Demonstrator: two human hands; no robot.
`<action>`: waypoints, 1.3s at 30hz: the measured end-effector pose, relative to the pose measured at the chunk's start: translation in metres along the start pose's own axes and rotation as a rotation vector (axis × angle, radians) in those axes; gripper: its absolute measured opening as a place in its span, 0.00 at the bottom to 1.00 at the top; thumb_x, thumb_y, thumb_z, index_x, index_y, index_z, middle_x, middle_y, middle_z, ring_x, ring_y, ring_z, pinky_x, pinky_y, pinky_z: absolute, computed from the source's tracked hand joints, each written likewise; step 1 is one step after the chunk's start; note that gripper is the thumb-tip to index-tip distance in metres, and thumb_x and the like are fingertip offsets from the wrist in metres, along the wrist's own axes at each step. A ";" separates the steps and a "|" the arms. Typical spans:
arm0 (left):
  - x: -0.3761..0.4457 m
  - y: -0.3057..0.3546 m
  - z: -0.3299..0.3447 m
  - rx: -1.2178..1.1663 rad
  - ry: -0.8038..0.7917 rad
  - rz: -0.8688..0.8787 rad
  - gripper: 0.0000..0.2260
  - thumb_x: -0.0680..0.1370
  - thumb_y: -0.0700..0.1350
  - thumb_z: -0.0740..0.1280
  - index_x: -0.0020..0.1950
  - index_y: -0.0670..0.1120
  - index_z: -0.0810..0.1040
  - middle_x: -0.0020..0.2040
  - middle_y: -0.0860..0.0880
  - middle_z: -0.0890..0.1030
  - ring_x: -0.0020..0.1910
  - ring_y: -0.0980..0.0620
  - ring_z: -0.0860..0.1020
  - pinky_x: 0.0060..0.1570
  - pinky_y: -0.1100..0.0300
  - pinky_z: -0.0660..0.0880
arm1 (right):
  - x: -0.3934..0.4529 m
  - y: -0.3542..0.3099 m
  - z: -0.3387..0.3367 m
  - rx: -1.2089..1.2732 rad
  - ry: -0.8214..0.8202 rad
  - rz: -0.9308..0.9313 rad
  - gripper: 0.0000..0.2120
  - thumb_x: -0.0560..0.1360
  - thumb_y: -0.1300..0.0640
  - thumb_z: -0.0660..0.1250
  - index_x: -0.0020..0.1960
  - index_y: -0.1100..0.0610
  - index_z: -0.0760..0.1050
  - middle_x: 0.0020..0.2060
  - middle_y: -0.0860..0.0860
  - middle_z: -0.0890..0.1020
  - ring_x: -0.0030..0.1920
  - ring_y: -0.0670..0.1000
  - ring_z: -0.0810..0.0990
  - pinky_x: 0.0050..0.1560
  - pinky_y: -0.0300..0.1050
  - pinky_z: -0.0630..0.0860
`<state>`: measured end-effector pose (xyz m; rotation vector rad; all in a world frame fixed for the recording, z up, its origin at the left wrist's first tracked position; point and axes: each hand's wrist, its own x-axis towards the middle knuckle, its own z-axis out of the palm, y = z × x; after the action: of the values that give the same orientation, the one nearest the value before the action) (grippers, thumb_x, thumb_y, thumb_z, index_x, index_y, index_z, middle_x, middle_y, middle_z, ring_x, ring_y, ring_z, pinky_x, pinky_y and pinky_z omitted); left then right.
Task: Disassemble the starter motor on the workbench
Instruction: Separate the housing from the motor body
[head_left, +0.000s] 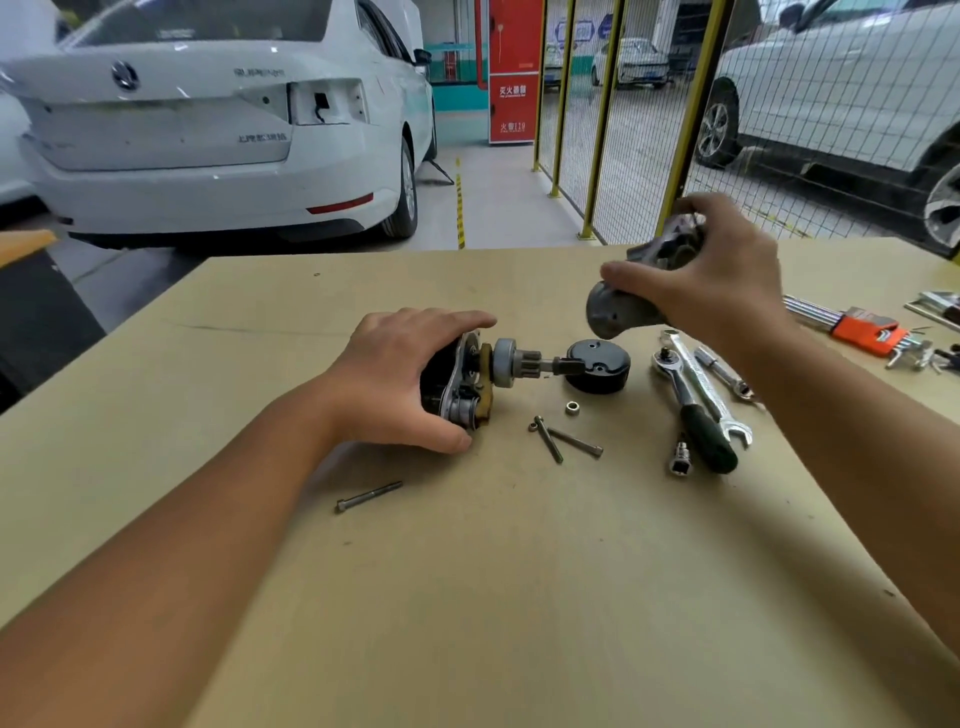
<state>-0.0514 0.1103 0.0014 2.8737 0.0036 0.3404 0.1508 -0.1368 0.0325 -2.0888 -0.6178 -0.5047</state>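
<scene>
Grey housing (618, 306) — right-hand (727, 280) grip.

The left hand (400, 379) grips the black starter motor body (441, 379) lying on the tan surface (467, 571), its pinion shaft (524, 361) pointing right toward a black round end cap (597, 366). Above and right of that cap, the right hand (722, 280) holds the grey nose housing (623, 301) clear of the surface. Just below the cap lie a nut (572, 407) and two crossed bolts (563, 441), a third bolt (369, 497) farther down-left, and to its right a ratchet (693, 410), a spanner (701, 387) and an orange hex key set (862, 327).
</scene>
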 end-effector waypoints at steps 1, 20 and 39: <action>0.000 -0.001 0.000 -0.005 0.002 0.003 0.47 0.58 0.69 0.70 0.77 0.67 0.62 0.65 0.63 0.73 0.64 0.56 0.71 0.68 0.52 0.62 | 0.009 -0.005 0.008 -0.037 -0.051 0.002 0.48 0.52 0.25 0.75 0.67 0.47 0.72 0.55 0.48 0.78 0.54 0.51 0.77 0.52 0.50 0.81; 0.001 -0.005 0.002 -0.048 0.047 0.033 0.46 0.57 0.69 0.69 0.76 0.67 0.64 0.67 0.65 0.73 0.67 0.58 0.70 0.72 0.49 0.61 | 0.051 -0.032 0.092 -0.492 -0.479 -0.030 0.30 0.68 0.27 0.68 0.45 0.56 0.76 0.41 0.52 0.80 0.41 0.54 0.78 0.37 0.46 0.73; 0.004 -0.007 -0.013 0.070 -0.191 0.003 0.64 0.51 0.74 0.77 0.77 0.74 0.40 0.81 0.61 0.57 0.78 0.58 0.55 0.76 0.50 0.51 | -0.030 0.000 0.017 -0.365 -0.522 0.001 0.07 0.77 0.44 0.69 0.52 0.46 0.80 0.47 0.48 0.81 0.46 0.51 0.78 0.47 0.52 0.79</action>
<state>-0.0507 0.1199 0.0128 2.9637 -0.0233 0.0661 0.1289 -0.1298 0.0071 -2.5939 -0.8700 -0.0607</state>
